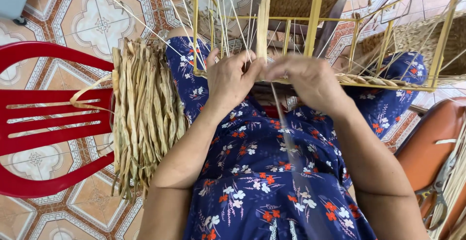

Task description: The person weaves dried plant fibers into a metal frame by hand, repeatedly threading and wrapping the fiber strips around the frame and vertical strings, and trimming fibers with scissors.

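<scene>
Your left hand [232, 81] and your right hand [310, 81] are meeting at the front rail of a yellow metal frame [315, 7] that is resting over your lap. The grip of the left hand is pressing together on a flat pale strand [263, 21], which is standing upright from the rail just between your two hands. The grip of the right hand is curling closed near the same spot, but you cannot tell what exactly it is pinching, because the fingers are hiding it. Thin white stalks [228, 7] are rising from the frame behind your hands, and a woven braid [374, 81] is running along the rail to the right. A thick bundle of dried straw [143, 118] is lying on a red plastic chair [43, 99] at your left side, touching your knee. At your right, scissors [437, 191] are lying on an orange seat [427, 143].
</scene>
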